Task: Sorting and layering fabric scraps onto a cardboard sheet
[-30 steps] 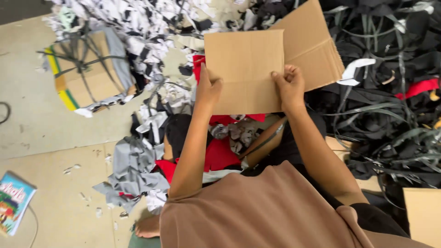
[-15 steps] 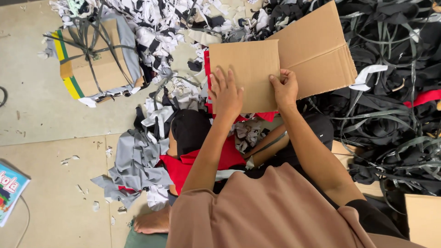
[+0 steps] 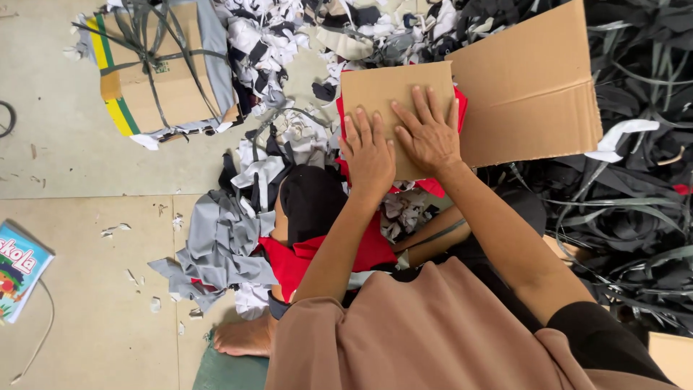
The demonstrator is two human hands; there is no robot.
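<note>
While both palms press down, the left hand (image 3: 369, 155) and right hand (image 3: 427, 136) lie flat, fingers spread and gripping nothing, on a small cardboard sheet (image 3: 382, 90) over red cloth (image 3: 317, 256). Judged step: flattening the sheet; any next move calls for even pressure. A larger cardboard flap (image 3: 530, 87) adjoins it; a strapped box (image 3: 159, 68) with yellow-green edging sits on the floor (image 3: 86, 289), upper left; a colourful booklet (image 3: 20, 269) lies far left.
</note>
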